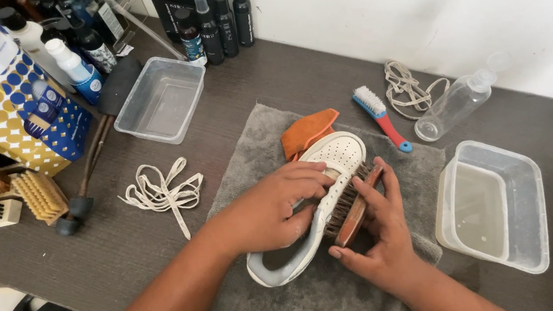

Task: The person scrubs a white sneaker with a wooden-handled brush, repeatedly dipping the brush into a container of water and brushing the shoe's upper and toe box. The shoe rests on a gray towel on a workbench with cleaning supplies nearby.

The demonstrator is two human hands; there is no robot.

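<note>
White leather takes centre stage: a white sneaker (pixel 332 170) lies on its side on a grey towel (pixel 256 157), which pads it and would catch drips off the dark tabletop (pixel 129 244). The left hand (pixel 275 210) wraps over the upper, its grip curled tight around the shoe with the fingertips pressing near the perforated toe, pinning it so it cannot slide. The right hand (pixel 379 233) has its grip closed on a wooden-backed brush (pixel 355 202), fingers laid flat along the back, thumb beneath, bristles pressed against the side of the sole. That flat hold keeps the bristles square to the edge.

An orange cloth (pixel 308 131) peeks out just behind the toe, within easy reach. To the right, touching the towel's edge, sits a clear tub of water (pixel 497 202), close for dipping. A small blue-and-red brush (pixel 381 117), a clear squeeze bottle (pixel 454 104) on its side and a bundle of laces (pixel 408 88) lie behind the towel. More white laces (pixel 162 192) rest to the left, pulled free of the shoe, near an empty clear tub (pixel 162 100). Dark bottles (pixel 216 19) line the wall, and spare brushes (pixel 3 199) wait at far left.
</note>
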